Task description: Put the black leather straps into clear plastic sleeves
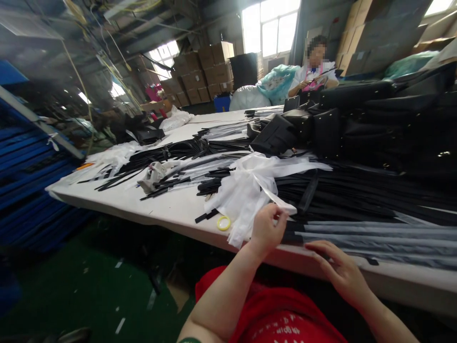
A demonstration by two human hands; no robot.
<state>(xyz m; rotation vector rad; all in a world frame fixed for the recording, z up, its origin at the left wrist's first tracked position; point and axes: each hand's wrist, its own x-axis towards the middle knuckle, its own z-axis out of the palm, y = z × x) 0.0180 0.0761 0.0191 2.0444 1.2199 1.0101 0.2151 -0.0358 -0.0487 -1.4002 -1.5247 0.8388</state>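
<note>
My left hand [268,226] is closed in a pinch on the end of a folded white strip [276,196] that looks like thin plastic or tissue. Beneath that strip, a crumpled heap of thin white sheets [235,190] spreads over black strips and hangs a little past the table edge. My right hand [341,272] is held at the table's front edge with fingers apart and nothing in it. Just beyond it lie long black strips in clear plastic sleeves [378,238]. A yellow tape ring [223,223] rests to the left of my left hand.
Black bags [378,119] are piled on the right of the white-covered table [171,207]. Bundles of black strips [185,150] lie across its middle. A person [316,76] works at the far side. Stacked cartons [203,71] and blue racks [28,176] stand around.
</note>
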